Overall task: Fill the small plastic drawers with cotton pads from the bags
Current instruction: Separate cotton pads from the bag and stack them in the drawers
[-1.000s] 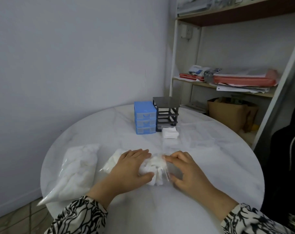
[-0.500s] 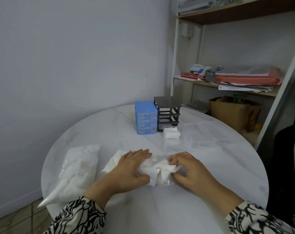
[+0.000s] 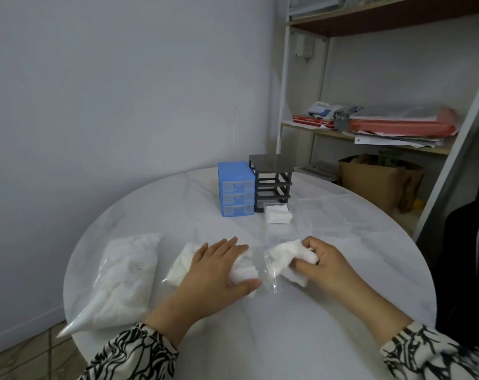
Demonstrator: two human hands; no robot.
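- The left hand point(image 3: 219, 266) lies on an opened clear bag point(image 3: 183, 266) of cotton pads on the white round counter point(image 3: 287, 325), fingers fairly straight, thumb curled under its pads
- The right hand point(image 3: 324, 260) grips a bunch of cotton pads point(image 3: 290, 252), fingers curled round them, beside the bag's mouth
- A second, full bag point(image 3: 123, 275) lies further left
- The blue unit of 3 drawers point(image 3: 236, 193) stands at the far side; beside it the grey frame point(image 3: 271, 182); 1 clear drawer point(image 3: 278, 213) holding pads sits before that frame
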